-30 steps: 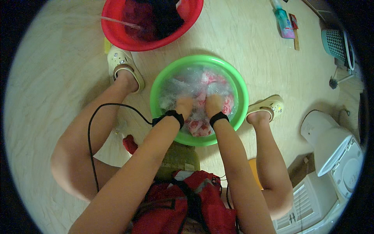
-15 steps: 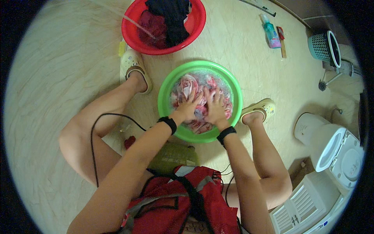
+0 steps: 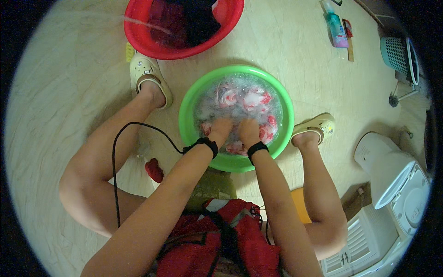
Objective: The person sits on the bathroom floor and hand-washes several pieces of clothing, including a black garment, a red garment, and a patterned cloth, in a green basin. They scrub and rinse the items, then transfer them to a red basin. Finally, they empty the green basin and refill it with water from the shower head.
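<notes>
A green basin (image 3: 184, 108) full of sudsy water (image 3: 242, 90) stands between my feet. Red-and-white patterned cloth (image 3: 256, 99) lies soaking in it, with folds poking above the foam. My left hand (image 3: 222, 128) and my right hand (image 3: 249, 129) are pushed down into the water side by side, a little apart, near the basin's middle. Foam and water hide the fingers of both, so their grip on the cloth does not show. Each wrist wears a black band (image 3: 257, 148), and a black cable runs from the left one.
A red basin (image 3: 184, 52) with dark clothes takes a stream of water at the far left. A bottle (image 3: 337, 32), a brush (image 3: 350, 44), a teal basket (image 3: 393, 53) and a toilet (image 3: 383, 164) stand right. A red cloth (image 3: 154, 170) lies by my left knee.
Both hands have sunk deeper, from spread on top of the cloth to under the suds. The cloth has spread apart and dropped lower in the water. The view has shifted slightly.
</notes>
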A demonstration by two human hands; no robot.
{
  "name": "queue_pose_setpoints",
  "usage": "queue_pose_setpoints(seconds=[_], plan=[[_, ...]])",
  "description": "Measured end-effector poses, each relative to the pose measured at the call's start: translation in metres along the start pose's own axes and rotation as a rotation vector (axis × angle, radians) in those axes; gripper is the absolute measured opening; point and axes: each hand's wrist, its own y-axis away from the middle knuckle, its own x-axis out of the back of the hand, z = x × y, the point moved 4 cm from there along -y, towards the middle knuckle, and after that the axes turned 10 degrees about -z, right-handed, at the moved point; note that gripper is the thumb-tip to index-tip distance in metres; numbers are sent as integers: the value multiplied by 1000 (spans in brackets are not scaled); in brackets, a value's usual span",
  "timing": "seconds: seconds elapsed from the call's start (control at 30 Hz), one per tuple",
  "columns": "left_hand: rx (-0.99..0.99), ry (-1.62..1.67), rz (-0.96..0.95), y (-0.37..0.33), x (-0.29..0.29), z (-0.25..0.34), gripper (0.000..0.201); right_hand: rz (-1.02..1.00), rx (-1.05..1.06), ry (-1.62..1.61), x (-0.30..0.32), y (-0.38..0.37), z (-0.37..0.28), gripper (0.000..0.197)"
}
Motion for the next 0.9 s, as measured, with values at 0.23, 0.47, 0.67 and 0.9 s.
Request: queue_pose_setpoints(seconds=[0.23,0.47,0.67,0.9], plan=[[-97,51,350,15,50,-6,11,230,225,-82,79,21,19,23],[-217,427,691,71,82,-39,20,275,245,-105,100,80,14,32],[-17,448,502,136,159,-30,25,429,143,-192,160,170,52,28],[-391,553,622,190,221,-8,21,758,284,-697,234,249,36,18]])
